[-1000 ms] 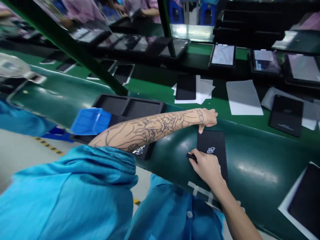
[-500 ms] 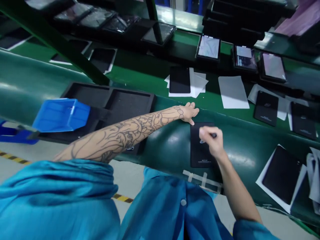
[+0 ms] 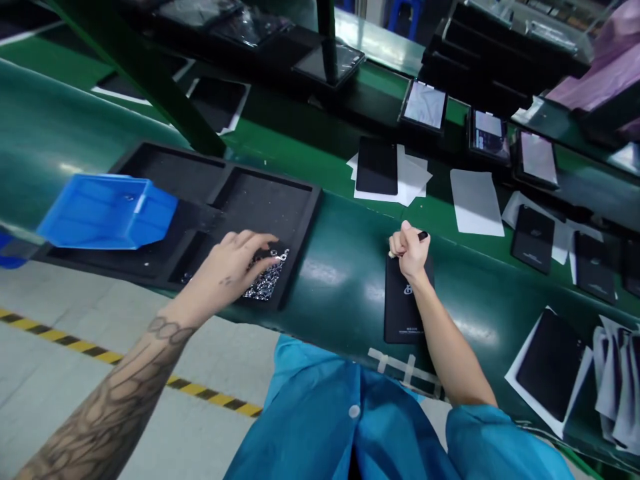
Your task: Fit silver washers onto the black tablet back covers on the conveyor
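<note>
A black tablet lies back side up on the green belt in front of me. My right hand is closed round a thin black tool and rests at the tablet's far end. My left hand reaches into a black foam tray at my left, fingers spread over a heap of small silver screws.
A blue bin sits on the tray's left part. More black tablets, white sheets and lit tablets lie across the belt and the far shelf. A green post slants behind the tray. Yellow-black floor tape runs below.
My left hand left the tablet's top edge and swung left to the screws in the tray. My right hand moved up to the tablet's far end, still gripping the tool.
</note>
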Demonstrator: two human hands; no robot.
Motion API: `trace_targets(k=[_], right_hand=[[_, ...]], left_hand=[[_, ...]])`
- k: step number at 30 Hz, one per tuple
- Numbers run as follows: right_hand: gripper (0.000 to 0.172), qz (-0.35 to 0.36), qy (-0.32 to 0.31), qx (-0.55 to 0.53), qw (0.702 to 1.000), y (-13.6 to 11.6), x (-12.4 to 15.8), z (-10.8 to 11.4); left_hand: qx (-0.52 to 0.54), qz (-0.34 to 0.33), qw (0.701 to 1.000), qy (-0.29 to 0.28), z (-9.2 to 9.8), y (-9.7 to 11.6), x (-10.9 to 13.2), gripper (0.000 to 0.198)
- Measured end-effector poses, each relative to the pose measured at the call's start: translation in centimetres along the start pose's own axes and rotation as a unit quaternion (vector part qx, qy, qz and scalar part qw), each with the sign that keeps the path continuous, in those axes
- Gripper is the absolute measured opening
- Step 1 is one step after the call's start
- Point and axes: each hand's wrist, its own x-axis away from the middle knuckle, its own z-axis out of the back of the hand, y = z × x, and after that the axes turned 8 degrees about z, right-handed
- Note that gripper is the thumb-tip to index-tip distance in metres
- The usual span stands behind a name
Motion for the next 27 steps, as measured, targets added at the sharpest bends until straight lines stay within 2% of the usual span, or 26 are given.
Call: trace_targets(k=[3,5,10,14,17,19,22,23,24,26,27], right_hand=[[0.075,-0.013,-0.015,-0.007,1.0,0.5,-0.2,0.0],[0.075,-0.003,-0.023,0.013,1.0,0.9,0.0,0.0],[0.073,0.048,-0.039,0.139,0.988,1.7,1.3,0.4],[0.069,0.052,-0.065,0.151,0.985,2.1,1.6,1.0],[0.067,0.063,-0.07,0.152,0.984,2.4,1.6,1.2],[0.066,0.073,-0.068,0.16,0.982,2.6,1.6,1.3],[0.066,0.084,-0.067,0.166,0.98,2.8,1.7,1.2],[0.065,0.087,-0.065,0.163,0.981,2.8,1.6,1.1],[0.065,0.09,-0.062,0.16,0.981,2.8,1.6,1.0],[0.065,0.092,-0.051,0.153,0.983,2.7,1.5,0.9],[0.066,0.091,-0.045,0.153,0.983,2.7,1.5,0.7]], left_hand=[[-0.047,0.016,0.998,-0.049,-0.4,-1.7,1.2,0.044],[-0.036,0.012,0.998,-0.056,-0.9,-1.8,1.0,0.044],[0.031,0.007,0.998,-0.05,-1.3,-1.5,0.1,0.045],[0.052,0.013,0.999,-0.011,-0.7,-1.6,-0.1,0.044],[0.046,0.014,0.998,0.027,0.3,-0.7,-0.2,0.042],[0.038,0.006,0.998,0.055,0.4,1.1,0.0,0.035],[0.093,-0.037,0.992,0.078,-1.6,6.6,0.9,0.025],[0.147,-0.062,0.986,0.058,-2.8,9.0,1.3,0.025],[0.212,-0.082,0.974,0.011,-4.1,11.6,1.6,0.024],[0.329,-0.082,0.936,-0.092,-7.0,16.3,2.3,0.022],[0.373,-0.083,0.917,-0.119,-8.4,18.2,2.6,0.022]])
